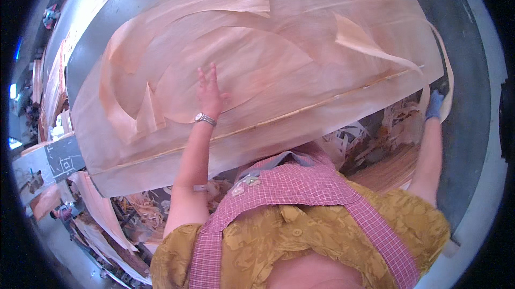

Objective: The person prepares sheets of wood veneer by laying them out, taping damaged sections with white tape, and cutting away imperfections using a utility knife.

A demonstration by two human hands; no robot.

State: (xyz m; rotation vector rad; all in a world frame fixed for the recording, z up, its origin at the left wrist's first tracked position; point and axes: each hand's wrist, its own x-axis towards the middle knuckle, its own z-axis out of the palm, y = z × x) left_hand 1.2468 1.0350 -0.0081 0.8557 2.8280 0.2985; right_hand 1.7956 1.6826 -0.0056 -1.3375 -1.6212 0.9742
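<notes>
A broad, pale wood veneer sheet (300, 90) covers the worktable in front of me. Loose, curled veneer pieces (129, 53) lie on its left part, around a rounded piece (241, 58) in the middle. My left hand (211, 96), bare with a wristwatch (206, 119), is over the lower edge of that rounded piece, fingers spread and holding nothing. At the sheet's right end, my right hand (434, 105) wears a blue glove and appears closed on a long, thin veneer strip (449, 69) that loops around it. Its fingertips are partly hidden.
A narrow raised seam (300, 113) runs across the sheet near its front edge. Shredded veneer scraps (389, 128) lie below on the right, with more scraps (145, 208) at the lower left. A grey beam with chalk-like marks (61, 157) juts in at left. Two people are in the far left background.
</notes>
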